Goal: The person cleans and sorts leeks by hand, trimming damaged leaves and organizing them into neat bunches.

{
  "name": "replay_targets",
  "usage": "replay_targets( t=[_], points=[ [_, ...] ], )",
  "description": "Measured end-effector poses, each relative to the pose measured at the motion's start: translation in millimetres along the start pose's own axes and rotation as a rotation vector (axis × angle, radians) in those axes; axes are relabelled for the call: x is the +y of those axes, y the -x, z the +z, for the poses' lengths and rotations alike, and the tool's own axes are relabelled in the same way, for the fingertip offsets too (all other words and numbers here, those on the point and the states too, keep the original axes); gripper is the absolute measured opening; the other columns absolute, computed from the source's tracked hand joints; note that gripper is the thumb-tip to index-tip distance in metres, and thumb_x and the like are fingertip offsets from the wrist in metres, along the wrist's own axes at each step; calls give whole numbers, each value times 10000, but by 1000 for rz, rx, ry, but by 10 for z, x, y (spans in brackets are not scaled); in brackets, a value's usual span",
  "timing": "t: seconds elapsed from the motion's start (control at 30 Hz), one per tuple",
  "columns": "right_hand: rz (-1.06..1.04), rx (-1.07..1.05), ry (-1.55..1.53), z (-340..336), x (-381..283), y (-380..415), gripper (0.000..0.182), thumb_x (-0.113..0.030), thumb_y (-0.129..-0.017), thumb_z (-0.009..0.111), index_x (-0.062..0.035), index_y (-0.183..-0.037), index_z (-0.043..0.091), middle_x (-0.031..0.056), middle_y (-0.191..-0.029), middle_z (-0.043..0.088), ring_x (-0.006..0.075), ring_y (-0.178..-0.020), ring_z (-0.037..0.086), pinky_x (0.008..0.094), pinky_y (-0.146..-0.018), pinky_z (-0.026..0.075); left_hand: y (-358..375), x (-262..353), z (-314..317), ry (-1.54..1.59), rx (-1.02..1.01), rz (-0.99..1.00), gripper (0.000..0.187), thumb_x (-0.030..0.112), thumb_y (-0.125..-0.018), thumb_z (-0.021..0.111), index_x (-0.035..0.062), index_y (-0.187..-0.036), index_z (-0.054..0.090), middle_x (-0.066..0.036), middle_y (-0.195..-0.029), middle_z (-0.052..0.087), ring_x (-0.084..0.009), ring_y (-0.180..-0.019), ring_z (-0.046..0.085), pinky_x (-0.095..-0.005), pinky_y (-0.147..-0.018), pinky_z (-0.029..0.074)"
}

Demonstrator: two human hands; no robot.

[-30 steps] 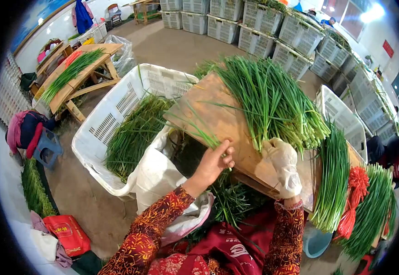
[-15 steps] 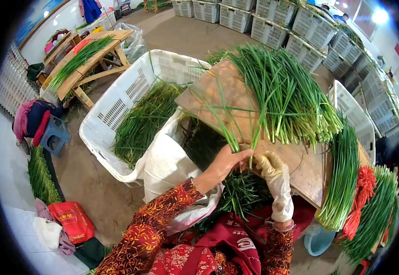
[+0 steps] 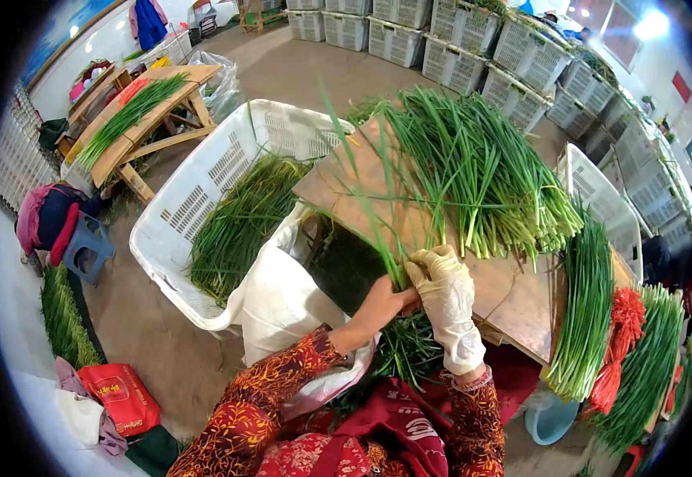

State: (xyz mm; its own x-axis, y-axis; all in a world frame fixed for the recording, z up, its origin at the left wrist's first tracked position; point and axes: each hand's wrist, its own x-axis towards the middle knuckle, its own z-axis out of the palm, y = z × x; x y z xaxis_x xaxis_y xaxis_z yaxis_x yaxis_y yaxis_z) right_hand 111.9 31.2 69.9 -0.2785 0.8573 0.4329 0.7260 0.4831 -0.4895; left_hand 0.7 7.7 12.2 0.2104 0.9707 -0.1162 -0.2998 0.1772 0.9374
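My bare left hand (image 3: 382, 310) is closed round the lower ends of a few green chive stalks (image 3: 379, 234), whose leaves point up and away over the board. Beside it, my right hand (image 3: 445, 290) in a pale glove pinches at the same stalks near their base; its fingertips are partly hidden. A large heap of loose chives (image 3: 481, 167) covers the far part of the wooden board (image 3: 346, 179), pale stems facing right. Tidy chives (image 3: 588, 306) lie along the board's right edge, near red ties (image 3: 626, 326).
A white crate (image 3: 173, 213) of chive leaves stands on the left, with a white sack (image 3: 278, 294) against it. Dark green leaves (image 3: 405, 350) lie below my hands. A blue basin (image 3: 551, 420) sits at lower right. Stacked crates (image 3: 457, 63) line the back. Another person (image 3: 48, 219) bends at far left.
My right hand has moved left and up against the stalks, its back now turned towards me. My left hand has shifted slightly lower and left. The view has shifted a little.
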Motion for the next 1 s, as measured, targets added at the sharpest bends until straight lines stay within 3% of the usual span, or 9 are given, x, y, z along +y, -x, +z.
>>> replay_targets(
  t=[0.13,0.37,0.4,0.47,0.53,0.7,0.83,0.93,1.0],
  points=[
    [82,48,-244,35,-5,31,113,-120,-716,645,-72,-812,611,83,-804,579,266,-716,576,363,-621,446,14,4,-59,547,-41,-157,150,163,-879,469,68,-982,522,7,-802,549,-87,-668,525,-221,-564,427],
    [-337,23,-110,-129,-156,359,189,-160,-679,670,-163,-850,588,-22,-777,573,201,-758,527,336,-739,382,-141,38,-82,574,33,-216,197,188,-843,572,86,-993,495,24,-788,525,-52,-615,472,-185,-491,353],
    [-329,-130,-161,-113,-144,509,153,-202,-714,641,-157,-850,586,2,-766,581,219,-766,552,382,-732,407,-165,-6,-149,497,-16,-216,225,184,-818,612,87,-986,498,34,-779,518,-38,-603,455,-175,-481,335],
    [-290,-919,-236,-183,-214,731,215,-314,-758,601,-158,-905,591,50,-797,609,248,-785,586,399,-728,446,-177,2,-145,614,56,-138,213,162,-790,647,92,-916,491,48,-756,506,-33,-580,423,-165,-467,317],
    [-87,-1196,-332,-398,-243,753,318,-419,-778,563,-163,-967,587,90,-838,624,272,-784,606,388,-704,478,-143,32,-208,529,6,-188,150,183,-819,615,115,-912,519,53,-773,546,-22,-583,442,-170,-471,329],
    [262,-241,35,-374,81,-12,273,-344,-800,579,-110,-940,586,134,-715,617,296,-680,606,364,-568,465,-13,121,-82,437,17,-173,229,224,-824,604,85,-955,477,41,-771,496,-32,-580,421,-171,-429,312],
    [76,-109,-142,31,366,-259,312,-318,-821,582,-39,-960,579,111,-697,607,238,-619,596,332,-553,438,49,124,-133,385,4,-151,280,242,-846,574,76,-1044,467,20,-836,521,-22,-578,424,-157,-426,300],
    [358,-308,-400,-17,349,-343,220,-269,-826,575,-53,-865,592,90,-657,594,185,-580,574,316,-532,442,83,184,-231,376,5,-138,306,239,-858,557,68,-1092,459,20,-831,549,-16,-602,456,-142,-428,296],
    [412,-205,-984,-348,188,-337,189,-206,-831,568,-21,-799,583,41,-597,548,114,-507,488,264,-482,403,118,262,-324,281,-55,-210,287,237,-864,545,59,-1075,466,33,-793,548,-16,-621,467,-134,-455,325]
  ],
)
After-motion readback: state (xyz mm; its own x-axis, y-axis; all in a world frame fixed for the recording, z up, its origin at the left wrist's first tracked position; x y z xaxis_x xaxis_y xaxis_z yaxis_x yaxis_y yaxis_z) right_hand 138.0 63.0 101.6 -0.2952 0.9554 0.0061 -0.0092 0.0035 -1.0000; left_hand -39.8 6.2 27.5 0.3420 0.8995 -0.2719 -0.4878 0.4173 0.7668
